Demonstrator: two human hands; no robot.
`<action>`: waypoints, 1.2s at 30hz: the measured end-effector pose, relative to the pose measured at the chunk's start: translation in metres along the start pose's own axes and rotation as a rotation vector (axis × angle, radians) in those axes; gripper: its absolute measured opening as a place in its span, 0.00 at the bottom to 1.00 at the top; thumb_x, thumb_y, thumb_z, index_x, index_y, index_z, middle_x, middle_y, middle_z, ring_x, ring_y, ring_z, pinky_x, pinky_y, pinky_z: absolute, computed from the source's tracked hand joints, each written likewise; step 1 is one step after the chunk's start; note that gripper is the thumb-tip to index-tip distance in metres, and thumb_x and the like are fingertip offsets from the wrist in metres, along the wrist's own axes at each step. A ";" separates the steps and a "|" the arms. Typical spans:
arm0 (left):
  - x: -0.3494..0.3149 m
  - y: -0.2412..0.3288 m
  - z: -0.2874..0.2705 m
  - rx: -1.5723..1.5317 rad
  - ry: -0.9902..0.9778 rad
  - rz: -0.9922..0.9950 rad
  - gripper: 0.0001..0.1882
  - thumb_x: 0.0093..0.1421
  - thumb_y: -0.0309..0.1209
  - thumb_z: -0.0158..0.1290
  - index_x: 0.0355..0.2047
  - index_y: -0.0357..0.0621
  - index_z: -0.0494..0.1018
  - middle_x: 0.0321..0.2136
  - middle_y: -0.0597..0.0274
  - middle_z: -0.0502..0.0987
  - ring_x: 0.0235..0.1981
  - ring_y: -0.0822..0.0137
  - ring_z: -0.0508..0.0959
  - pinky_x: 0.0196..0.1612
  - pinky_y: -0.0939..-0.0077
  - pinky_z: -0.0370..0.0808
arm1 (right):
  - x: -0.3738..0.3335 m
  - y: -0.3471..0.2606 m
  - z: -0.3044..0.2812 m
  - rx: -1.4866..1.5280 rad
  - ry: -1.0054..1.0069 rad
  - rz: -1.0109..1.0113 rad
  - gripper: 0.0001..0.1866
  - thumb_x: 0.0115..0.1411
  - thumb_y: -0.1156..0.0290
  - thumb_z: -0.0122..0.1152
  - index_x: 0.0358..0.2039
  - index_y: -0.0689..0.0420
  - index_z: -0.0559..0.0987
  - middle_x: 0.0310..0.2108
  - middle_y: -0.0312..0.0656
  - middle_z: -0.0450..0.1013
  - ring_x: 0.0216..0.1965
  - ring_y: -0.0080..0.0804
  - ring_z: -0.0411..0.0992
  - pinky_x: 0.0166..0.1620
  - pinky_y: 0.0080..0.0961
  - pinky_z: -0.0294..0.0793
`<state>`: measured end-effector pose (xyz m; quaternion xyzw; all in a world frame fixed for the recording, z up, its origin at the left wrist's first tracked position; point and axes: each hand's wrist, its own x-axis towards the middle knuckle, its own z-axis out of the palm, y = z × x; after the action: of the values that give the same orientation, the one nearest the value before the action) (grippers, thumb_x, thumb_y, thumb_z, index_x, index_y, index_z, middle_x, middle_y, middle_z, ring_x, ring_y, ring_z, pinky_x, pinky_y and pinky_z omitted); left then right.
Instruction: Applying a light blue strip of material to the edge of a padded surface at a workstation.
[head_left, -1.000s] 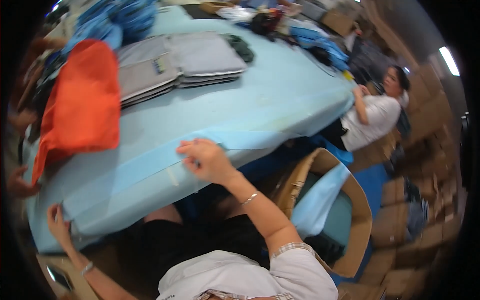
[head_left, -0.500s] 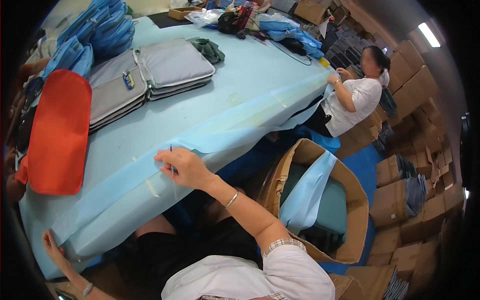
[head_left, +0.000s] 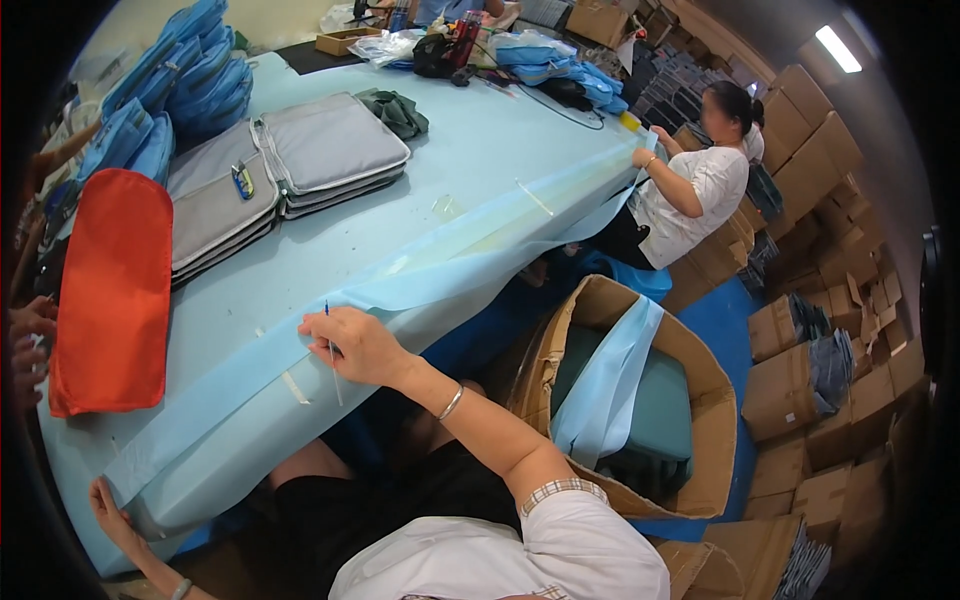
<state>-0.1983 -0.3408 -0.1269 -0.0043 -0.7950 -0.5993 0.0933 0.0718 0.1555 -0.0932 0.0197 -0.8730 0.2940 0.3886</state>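
A long light blue fabric strip [head_left: 225, 385] lies along the near edge of the table. At its lower left end, near the table corner, my left hand [head_left: 113, 515] pinches the strip between thumb and fingers. My right hand [head_left: 355, 347] rests over the strip farther along, closed around a thin pen [head_left: 335, 375] with a blue end pointing up. Beyond my right hand the strip is partly folded and hangs loosely over the edge. A co-worker [head_left: 695, 190] in a white top holds its far end with both hands.
A red fabric panel [head_left: 115, 290] lies at the left, with another person's hand [head_left: 30, 340] beside it. Grey padded panels [head_left: 330, 150] are stacked behind. To my right stands an open carton [head_left: 715, 430] with dark green pieces and blue fabric. Blue bags [head_left: 205, 90] are piled at far left.
The view has shifted slightly. At the left, the other person's hand has let go of the red panel, which lies a little nearer. Both my hands keep their places on the strip.
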 end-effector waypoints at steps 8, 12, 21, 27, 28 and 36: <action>-0.008 0.007 0.007 -0.054 0.035 0.010 0.11 0.63 0.38 0.55 0.42 0.48 0.74 0.34 0.80 0.73 0.17 0.88 0.54 0.17 0.93 0.48 | 0.001 -0.001 0.001 -0.020 -0.002 -0.004 0.06 0.53 0.78 0.58 0.31 0.58 0.71 0.23 0.43 0.72 0.28 0.42 0.71 0.35 0.35 0.71; -0.005 0.005 0.005 -0.015 0.021 -0.004 0.10 0.63 0.38 0.55 0.41 0.48 0.74 0.34 0.80 0.73 0.17 0.88 0.54 0.17 0.93 0.48 | 0.000 -0.003 -0.001 -0.029 -0.023 0.027 0.06 0.52 0.78 0.58 0.31 0.58 0.71 0.24 0.43 0.73 0.28 0.42 0.72 0.34 0.35 0.72; 0.004 -0.004 -0.006 -0.049 0.014 -0.007 0.10 0.64 0.39 0.53 0.41 0.49 0.74 0.33 0.81 0.73 0.15 0.87 0.51 0.16 0.92 0.46 | 0.001 -0.005 0.000 -0.028 -0.043 0.021 0.06 0.52 0.78 0.58 0.31 0.58 0.71 0.23 0.43 0.72 0.29 0.42 0.72 0.34 0.35 0.72; 0.007 0.016 -0.022 0.066 0.004 -0.061 0.12 0.64 0.41 0.53 0.43 0.50 0.74 0.36 0.80 0.74 0.20 0.88 0.60 0.20 0.90 0.51 | 0.006 -0.010 -0.001 -0.053 -0.117 -0.020 0.08 0.52 0.78 0.59 0.30 0.57 0.69 0.22 0.42 0.69 0.29 0.42 0.71 0.37 0.34 0.70; 0.012 0.015 -0.027 0.079 0.014 -0.048 0.13 0.64 0.41 0.53 0.44 0.50 0.74 0.37 0.79 0.74 0.26 0.86 0.64 0.25 0.89 0.55 | 0.007 -0.009 0.001 -0.048 -0.116 -0.028 0.08 0.52 0.78 0.59 0.29 0.57 0.68 0.21 0.42 0.68 0.28 0.42 0.70 0.37 0.34 0.70; 0.044 -0.015 -0.056 0.027 -0.073 -0.059 0.15 0.64 0.42 0.54 0.44 0.46 0.73 0.38 0.74 0.74 0.35 0.82 0.68 0.36 0.88 0.62 | 0.013 -0.011 0.012 -0.040 -0.087 -0.075 0.09 0.51 0.78 0.59 0.28 0.56 0.67 0.20 0.42 0.67 0.27 0.43 0.69 0.36 0.34 0.68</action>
<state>-0.2358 -0.4035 -0.1198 -0.0015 -0.8057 -0.5905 0.0466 0.0573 0.1421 -0.0849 0.0573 -0.8934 0.2606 0.3614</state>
